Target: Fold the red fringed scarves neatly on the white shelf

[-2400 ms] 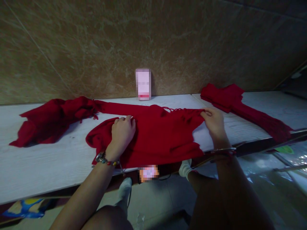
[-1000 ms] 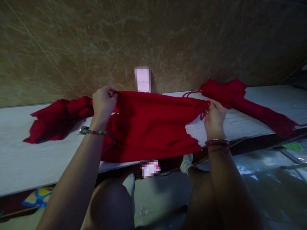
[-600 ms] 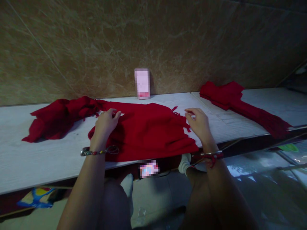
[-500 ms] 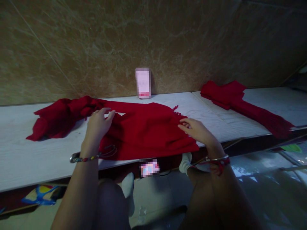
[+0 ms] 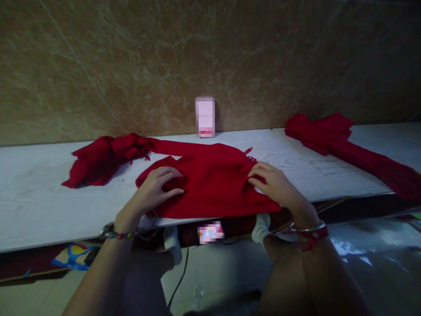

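A red scarf (image 5: 213, 175) with a fringe at its right end lies spread over the front of the white wooden surface. On its left part rests my left hand (image 5: 161, 186), with the fingers and thumb apart on the cloth. My right hand (image 5: 271, 182) is at the scarf's right edge, below the fringe, its thumb and fingertips closed together on the cloth. A narrower strip of the scarf runs left to a crumpled red bundle (image 5: 101, 160), which has small tassels.
A folded red scarf (image 5: 329, 134) lies farther right, its fringed end reaching the front edge. One blurred phone (image 5: 205, 116) leans on the marbled wall (image 5: 148, 66); a second blurred screen (image 5: 210, 232) is below the front edge. A blue-and-yellow packet (image 5: 74, 255) lies lower left.
My left hand has moved right and down onto the scarf. My right hand has stayed at the right edge, its fingertips closing on the cloth. The whole view has shifted slightly.
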A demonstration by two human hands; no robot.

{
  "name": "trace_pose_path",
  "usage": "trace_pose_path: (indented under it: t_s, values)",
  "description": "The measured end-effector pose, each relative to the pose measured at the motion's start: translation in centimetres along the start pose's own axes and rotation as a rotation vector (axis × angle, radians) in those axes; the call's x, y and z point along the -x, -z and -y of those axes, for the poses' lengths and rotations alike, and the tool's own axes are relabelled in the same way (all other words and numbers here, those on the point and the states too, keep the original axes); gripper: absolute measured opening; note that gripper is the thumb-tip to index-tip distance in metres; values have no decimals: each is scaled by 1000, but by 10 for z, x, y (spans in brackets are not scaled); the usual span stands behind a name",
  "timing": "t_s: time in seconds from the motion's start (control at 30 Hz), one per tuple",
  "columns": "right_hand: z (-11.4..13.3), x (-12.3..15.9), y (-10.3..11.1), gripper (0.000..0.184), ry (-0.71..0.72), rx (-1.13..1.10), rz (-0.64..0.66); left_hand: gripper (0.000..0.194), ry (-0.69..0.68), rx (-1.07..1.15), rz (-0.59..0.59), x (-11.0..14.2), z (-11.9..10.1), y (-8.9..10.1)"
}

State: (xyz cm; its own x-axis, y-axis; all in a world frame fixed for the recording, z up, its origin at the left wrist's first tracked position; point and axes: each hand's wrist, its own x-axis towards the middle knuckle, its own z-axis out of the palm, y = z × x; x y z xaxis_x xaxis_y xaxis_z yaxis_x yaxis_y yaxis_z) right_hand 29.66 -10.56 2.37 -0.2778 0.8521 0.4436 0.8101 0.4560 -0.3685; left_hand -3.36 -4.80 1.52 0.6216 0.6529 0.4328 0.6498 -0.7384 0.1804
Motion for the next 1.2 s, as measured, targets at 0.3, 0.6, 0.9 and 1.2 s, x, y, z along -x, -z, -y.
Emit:
trace_pose_path:
  t_s: [0.3,0.6,0.9,1.2]
  values:
    - [-6,-12,-5,10,-263,-96,-585,32,36,-57,4,-16,-7,1]
    - [-12,-39,-1,11,-397,-120,-641,33,407,-170,-203,-21,16,29]
    - [-53,-125,24,12,-467,-70,-537,49,502,-252,-131,-89,13,63]
    - [8,-39,-20,13,-1,-113,-64,45,218,-30,-26,-32,0,-12]
